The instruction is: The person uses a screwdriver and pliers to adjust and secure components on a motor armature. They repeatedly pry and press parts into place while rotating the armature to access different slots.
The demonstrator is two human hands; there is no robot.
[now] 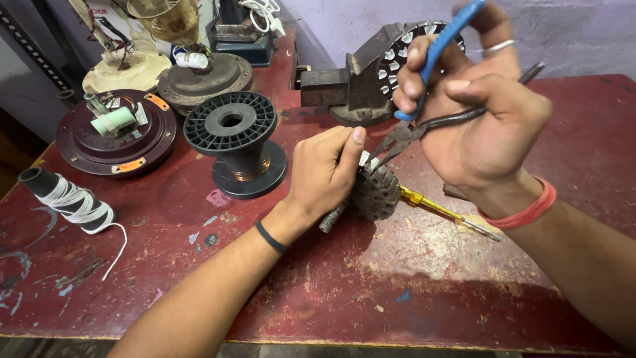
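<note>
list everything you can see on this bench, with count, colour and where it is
workbench: one, worn red, fills the view
stator core: one, grey, toothed, centre, under left hand
pliers: one, blue-handled, in right hand, tips at the core
screwdriver: one, yellow-handled, right of the core
wire spool: one, black, copper wire, left of centre
thread roll: one, white on black tube, far left
motor housings: two, dark brown, back left
bench vise: one, grey, back centre
left hand: wears black band, grips the core
right hand: wears ring, red band
</note>
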